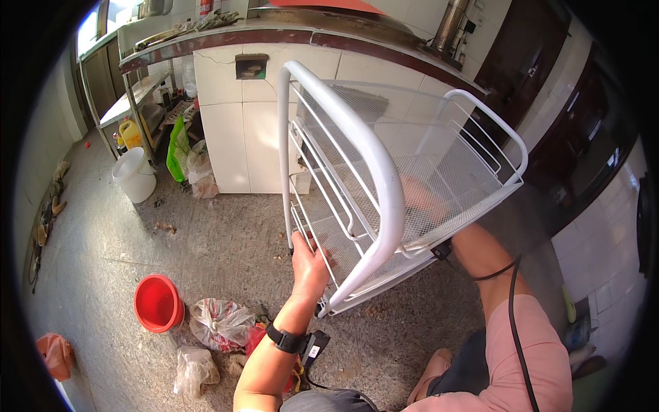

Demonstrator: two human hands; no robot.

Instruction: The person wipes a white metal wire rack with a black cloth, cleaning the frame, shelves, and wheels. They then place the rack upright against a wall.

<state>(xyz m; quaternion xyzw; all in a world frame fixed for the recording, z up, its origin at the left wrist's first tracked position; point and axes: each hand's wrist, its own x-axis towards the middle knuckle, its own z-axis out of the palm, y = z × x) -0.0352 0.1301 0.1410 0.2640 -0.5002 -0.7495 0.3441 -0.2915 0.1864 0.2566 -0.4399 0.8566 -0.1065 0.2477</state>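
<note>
A white metal rack (388, 190) with mesh shelves and rounded tube end frames stands tilted before me, its nearer end towards my body. My left hand (311, 265) grips a thin wire rail low on the rack's left end, the fingers partly behind the wires. My right hand (425, 201) shows blurred through the mesh, with the forearm passing beneath the rack's right edge; whether it holds a part cannot be made out. A black strap with a small device (315, 347) sits on the left wrist, a cable trailing from it.
Behind the rack stands a tiled counter (221, 149). On the floor to the left are a red bucket (158, 304), a white bucket (135, 177), a tied plastic bag (221, 323) and a clear bag (195, 372). A metal shelf (135, 98) holds containers.
</note>
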